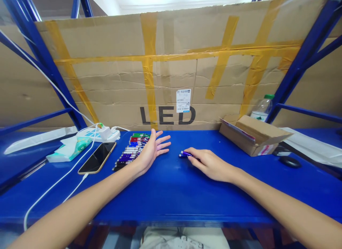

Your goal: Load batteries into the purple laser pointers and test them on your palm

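My right hand [212,164] is closed round a small purple metal tube [184,154] that looks like a keychain flashlight. Its silver-tipped end sticks out past my fingers to the left, just over the table. The rest of it is hidden in my grip. My left hand [153,151] is open, fingers spread and palm turned to the right, with nothing in it. Close beside that hand lies a row of similar tubes [128,151] in green, red, blue, silver, purple and black. Shiny cords at their right ends are partly covered by my left hand.
On the left are a phone [97,158] with a white cable, a tissue pack [70,149] and a power strip [113,135]. An open cardboard box [253,136], a bottle [263,108] and a black mouse [290,162] stand right. A large carton [120,88] backs the blue table [171,195].
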Available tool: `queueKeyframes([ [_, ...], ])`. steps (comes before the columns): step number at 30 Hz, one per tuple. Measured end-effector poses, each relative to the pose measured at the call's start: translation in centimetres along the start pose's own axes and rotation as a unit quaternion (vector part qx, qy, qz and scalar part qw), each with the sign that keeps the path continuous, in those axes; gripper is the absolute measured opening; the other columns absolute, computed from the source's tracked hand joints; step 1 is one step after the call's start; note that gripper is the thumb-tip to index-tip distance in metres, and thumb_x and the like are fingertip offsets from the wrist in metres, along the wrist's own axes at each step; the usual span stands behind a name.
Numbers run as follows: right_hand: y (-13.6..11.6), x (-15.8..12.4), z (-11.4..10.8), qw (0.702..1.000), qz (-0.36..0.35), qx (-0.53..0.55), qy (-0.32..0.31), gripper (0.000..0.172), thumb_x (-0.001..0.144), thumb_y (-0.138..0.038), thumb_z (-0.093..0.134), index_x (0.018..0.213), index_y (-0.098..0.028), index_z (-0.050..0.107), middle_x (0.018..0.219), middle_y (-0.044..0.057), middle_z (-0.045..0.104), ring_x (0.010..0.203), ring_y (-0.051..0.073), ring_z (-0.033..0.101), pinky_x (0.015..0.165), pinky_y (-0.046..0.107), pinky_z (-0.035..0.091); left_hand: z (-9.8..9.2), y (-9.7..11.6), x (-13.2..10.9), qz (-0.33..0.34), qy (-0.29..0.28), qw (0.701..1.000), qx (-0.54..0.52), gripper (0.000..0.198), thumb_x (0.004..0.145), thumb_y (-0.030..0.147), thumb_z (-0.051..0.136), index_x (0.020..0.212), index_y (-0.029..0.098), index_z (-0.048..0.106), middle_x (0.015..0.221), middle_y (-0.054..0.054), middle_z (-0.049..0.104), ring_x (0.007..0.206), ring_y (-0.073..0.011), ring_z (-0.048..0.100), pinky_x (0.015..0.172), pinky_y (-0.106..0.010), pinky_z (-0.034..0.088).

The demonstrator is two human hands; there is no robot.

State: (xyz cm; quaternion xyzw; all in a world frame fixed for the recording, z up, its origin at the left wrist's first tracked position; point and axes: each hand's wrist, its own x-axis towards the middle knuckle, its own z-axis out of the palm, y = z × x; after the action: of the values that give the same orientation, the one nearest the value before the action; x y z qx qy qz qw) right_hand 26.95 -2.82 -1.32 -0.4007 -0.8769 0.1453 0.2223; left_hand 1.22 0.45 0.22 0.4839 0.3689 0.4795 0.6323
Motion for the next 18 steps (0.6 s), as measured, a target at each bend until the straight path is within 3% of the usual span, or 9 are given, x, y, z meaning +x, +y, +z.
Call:
queueKeyframes([
  [5, -0.8, -0.1, 0.0, 1.0, -0.026, 0.0, -0.002, 0.036, 0.113, -0.036, 0.043, 0.138, -0.022, 0.065, 0.12, 0.011, 0.08, 0.103, 0.026, 0.076, 0.091, 0.037, 0.054, -0.2, 0.0, 0.0, -0.006, -0.041, 0.999, -0.011, 0.081, 0.107, 0.075, 0.026, 0.163, 0.018, 0.044, 0.162, -0.021, 0.054, 0.146, -0.0375, 0.057, 0.121, -0.056, 0.044],
  [8, -0.7, -0.1, 0.0, 1.0, -0.02, 0.01, -0.009, 0.036, 0.112, -0.037, 0.044, 0.133, -0.022, 0.068, 0.108, 0.008, 0.081, 0.091, 0.024, 0.075, 0.083, 0.034, 0.053, -0.3, -0.1, -0.2, -0.013, -0.093, 0.995, -0.031, 0.081, 0.107, 0.076, 0.024, 0.159, 0.02, 0.049, 0.163, -0.02, 0.053, 0.148, -0.0372, 0.055, 0.123, -0.057, 0.041],
  [13, -0.8, 0.0, -0.1, 0.998, 0.017, 0.037, 0.048, 0.04, 0.112, -0.04, 0.042, 0.133, -0.018, 0.067, 0.099, 0.007, 0.08, 0.078, 0.02, 0.07, 0.074, 0.031, 0.049, -0.4, 0.0, -0.4, -0.017, -0.13, 0.99, -0.054, 0.082, 0.105, 0.079, 0.025, 0.159, 0.022, 0.05, 0.165, -0.017, 0.052, 0.15, -0.0377, 0.052, 0.125, -0.058, 0.038],
  [18, -1.6, -0.1, -0.1, 0.998, -0.029, 0.061, -0.019, 0.033, 0.109, -0.035, 0.047, 0.125, -0.021, 0.073, 0.103, 0.005, 0.081, 0.079, 0.019, 0.07, 0.076, 0.029, 0.048, -0.4, 0.1, -0.4, -0.014, -0.133, 0.989, -0.055, 0.084, 0.105, 0.079, 0.023, 0.16, 0.02, 0.049, 0.165, -0.018, 0.052, 0.15, -0.0382, 0.052, 0.124, -0.06, 0.039],
])
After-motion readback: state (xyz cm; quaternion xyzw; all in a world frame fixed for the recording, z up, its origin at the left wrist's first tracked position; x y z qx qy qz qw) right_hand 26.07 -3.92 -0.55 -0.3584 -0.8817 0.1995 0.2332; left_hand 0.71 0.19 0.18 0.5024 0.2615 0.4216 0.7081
